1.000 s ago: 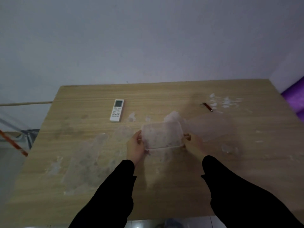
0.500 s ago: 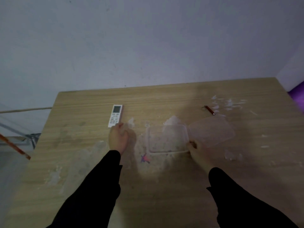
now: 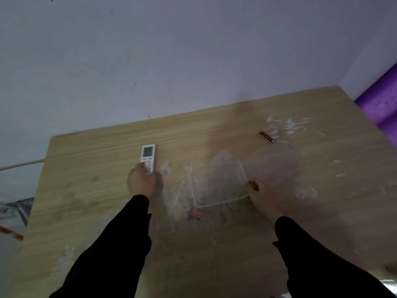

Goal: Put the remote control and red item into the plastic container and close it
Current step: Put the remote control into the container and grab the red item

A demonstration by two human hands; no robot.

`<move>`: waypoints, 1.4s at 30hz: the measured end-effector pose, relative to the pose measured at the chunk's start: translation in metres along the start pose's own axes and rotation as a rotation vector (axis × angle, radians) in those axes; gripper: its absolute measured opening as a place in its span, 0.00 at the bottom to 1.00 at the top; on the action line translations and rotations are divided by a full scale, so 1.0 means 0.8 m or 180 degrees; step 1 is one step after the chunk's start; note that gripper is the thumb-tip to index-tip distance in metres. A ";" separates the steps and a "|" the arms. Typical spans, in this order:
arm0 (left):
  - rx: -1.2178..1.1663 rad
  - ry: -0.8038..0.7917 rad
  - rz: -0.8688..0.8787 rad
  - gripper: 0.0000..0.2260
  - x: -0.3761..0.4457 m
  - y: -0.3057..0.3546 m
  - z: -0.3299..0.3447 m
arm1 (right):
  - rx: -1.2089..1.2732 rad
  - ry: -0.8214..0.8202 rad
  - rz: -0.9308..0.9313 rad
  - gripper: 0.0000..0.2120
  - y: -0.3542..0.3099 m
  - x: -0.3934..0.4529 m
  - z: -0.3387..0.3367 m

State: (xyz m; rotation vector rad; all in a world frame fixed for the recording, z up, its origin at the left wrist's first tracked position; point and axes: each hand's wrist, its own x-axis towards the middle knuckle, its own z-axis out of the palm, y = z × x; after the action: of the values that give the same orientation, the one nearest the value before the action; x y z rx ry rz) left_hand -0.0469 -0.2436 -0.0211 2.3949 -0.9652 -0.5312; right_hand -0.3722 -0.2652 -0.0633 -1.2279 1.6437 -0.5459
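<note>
Currently left hand (image 3: 141,182) closes around the near end of the remote control (image 3: 148,157), judged rigid and light; right hand (image 3: 257,193) pinches the flimsy plastic container (image 3: 219,183) rim

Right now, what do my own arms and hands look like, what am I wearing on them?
Both arms are covered in long, plain black sleeves that end at the wrists, with no visible logos, stripes or cuffs of another colour. The left hand and right hand are bare: no gloves show. No rings, watch or bracelet can be made out, though the picture is dim and blurry.
</note>
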 end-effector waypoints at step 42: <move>0.0208 -0.0583 0.1584 0.20 -0.136 0.053 0.092 | -0.2325 0.0512 -0.0544 0.16 -0.053 0.212 -0.123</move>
State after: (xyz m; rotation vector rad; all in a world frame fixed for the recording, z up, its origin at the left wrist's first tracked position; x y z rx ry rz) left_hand -0.1812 -0.2137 -0.0373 2.0695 -1.6165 -0.5365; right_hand -0.4423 -0.4535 -0.0613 -1.9023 1.9645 -0.1330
